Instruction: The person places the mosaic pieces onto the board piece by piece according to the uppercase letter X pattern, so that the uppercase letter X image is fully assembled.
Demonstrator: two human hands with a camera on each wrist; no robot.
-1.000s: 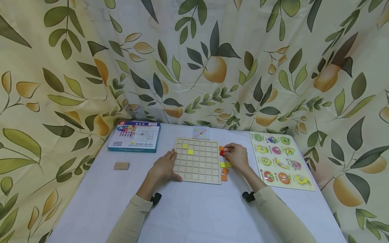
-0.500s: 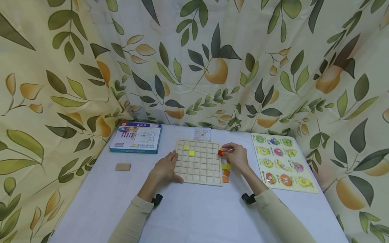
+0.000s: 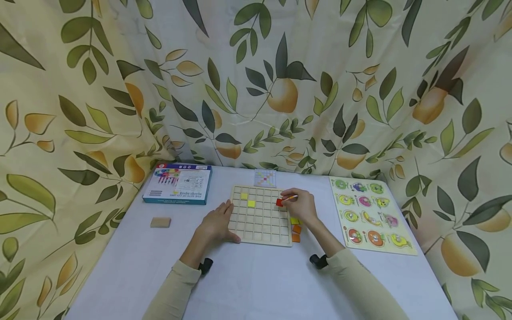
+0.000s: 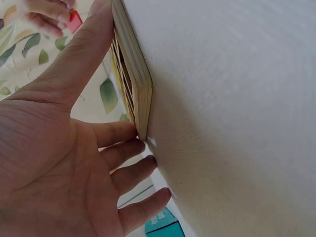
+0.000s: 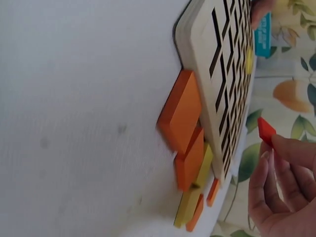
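Observation:
A pale wooden grid board (image 3: 262, 226) lies on the white table, with yellow tiles (image 3: 251, 204) in two of its cells near the upper left. My left hand (image 3: 214, 224) rests against the board's left side; the left wrist view shows its fingers (image 4: 131, 175) fairly straight and touching the edge. Between thumb and fingertips, my right hand (image 3: 301, 205) pinches a red tile (image 5: 266, 131), held above the right part of the board. Along the right edge lie loose orange tiles (image 5: 182, 113) and yellow tiles (image 5: 187, 207), some hidden by the right hand in the head view.
Behind the board is a small coloured pattern card (image 3: 265, 178). A blue-and-white box (image 3: 178, 184) and a small wooden block (image 3: 160, 222) are at left. A fruit picture board (image 3: 372, 215) lies at right. Patterned curtain (image 3: 256, 89) surrounds the table's back and sides.
My right hand has carried the red tile left, from the loose tiles beside the board to above its right columns. The left hand keeps its place on the board's left side.

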